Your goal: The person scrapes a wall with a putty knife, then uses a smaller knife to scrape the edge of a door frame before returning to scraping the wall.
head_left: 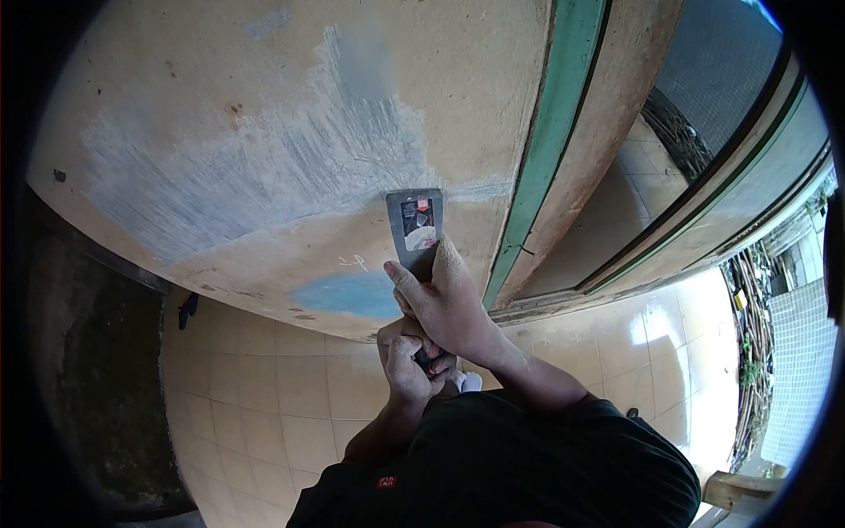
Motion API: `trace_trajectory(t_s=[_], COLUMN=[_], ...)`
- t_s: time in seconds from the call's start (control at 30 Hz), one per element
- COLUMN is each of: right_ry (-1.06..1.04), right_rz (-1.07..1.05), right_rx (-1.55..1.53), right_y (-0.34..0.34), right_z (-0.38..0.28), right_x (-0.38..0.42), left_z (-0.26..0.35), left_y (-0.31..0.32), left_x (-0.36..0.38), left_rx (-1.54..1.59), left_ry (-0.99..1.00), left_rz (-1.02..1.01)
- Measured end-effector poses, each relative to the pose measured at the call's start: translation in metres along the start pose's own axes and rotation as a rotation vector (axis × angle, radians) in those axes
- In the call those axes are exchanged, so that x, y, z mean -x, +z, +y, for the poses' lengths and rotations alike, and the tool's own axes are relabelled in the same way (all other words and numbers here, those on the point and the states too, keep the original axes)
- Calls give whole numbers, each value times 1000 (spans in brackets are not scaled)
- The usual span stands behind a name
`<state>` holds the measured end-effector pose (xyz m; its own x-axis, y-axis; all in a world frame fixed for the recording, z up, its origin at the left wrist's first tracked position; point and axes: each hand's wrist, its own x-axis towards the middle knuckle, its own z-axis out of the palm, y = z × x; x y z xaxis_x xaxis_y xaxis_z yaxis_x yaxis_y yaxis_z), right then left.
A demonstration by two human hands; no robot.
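A scraper (396, 224) with a flat grey blade and a printed label points upward, its blade end at the pale painted wall (493, 97). My right hand (449, 304) closes around it just below the label, with the thumb laid along it. Lower down, my left hand (407, 365) is wrapped round the dark handle. Both hands look dusty. Above and left of the blade spreads a whitish-grey, streaked patch (264, 176) on the wall. Whether the blade's edge touches the wall is hard to make out.
A green and brown wooden frame (554, 132) with a glass pane (634, 185) stands to the right. Light tiles (299, 387) cover the floor below. A blue patch (348, 295) marks the lower wall. Bundled sticks (751, 352) lie at far right.
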<state>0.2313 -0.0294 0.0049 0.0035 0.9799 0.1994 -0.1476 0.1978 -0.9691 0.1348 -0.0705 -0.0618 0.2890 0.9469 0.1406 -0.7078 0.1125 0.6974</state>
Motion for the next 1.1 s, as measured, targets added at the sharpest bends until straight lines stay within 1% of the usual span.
trace_trajectory(t_s=[0.1, 0.13, 0.2, 0.33, 0.4, 0.43, 0.5, 0.53, 0.6, 0.7, 0.83, 0.9, 1.0, 1.03, 1.1], right_ry=[19, 20, -44, -24, 21, 20, 6, 0, -19, 5, 21, -84, -27, -37, -20], right_rz=[15, 15, -11, -13, -8, -6, -32, -33, -67, -28, -22, -14, -25, -21, -11], right_rx=[36, 37, -2, 44, 67, 67, 4, 5, 20, 51, 56, 181, 112, 114, 42], right_y=[3, 4, 5, 3, 2, 2, 2, -1, -6, -7, -5, -6, -6, -6, -4], right_z=[-8, -3, 4, -4, -6, -5, -4, -6, -9, -16, -8, -13, -14, -11, -2], right_x=[3, 6, 4, 3, 1, 2, 1, -1, -2, 3, 2, -1, -1, 0, 2], left_z=[6, 7, 8, 4, 0, 0, 4, 3, -2, -3, -2, -1, -5, -3, 1], left_y=[3, 4, 8, 3, -4, -3, 5, 11, 21, 18, 13, 16, 8, 10, 13], left_x=[2, 6, 7, 7, 1, 2, 4, 1, 1, 4, 2, 0, -3, -2, 2], left_rx=[-35, -34, -18, -4, -13, -14, 63, 62, 90, 80, -3, 101, 102, 101, -23], left_ry=[39, 37, 9, 2, 57, 56, -17, -14, 35, 7, -6, -11, 12, 14, -58], left_rz=[-16, -16, 37, 28, -39, -42, -19, -23, 40, 62, 22, 95, 65, 55, 49])
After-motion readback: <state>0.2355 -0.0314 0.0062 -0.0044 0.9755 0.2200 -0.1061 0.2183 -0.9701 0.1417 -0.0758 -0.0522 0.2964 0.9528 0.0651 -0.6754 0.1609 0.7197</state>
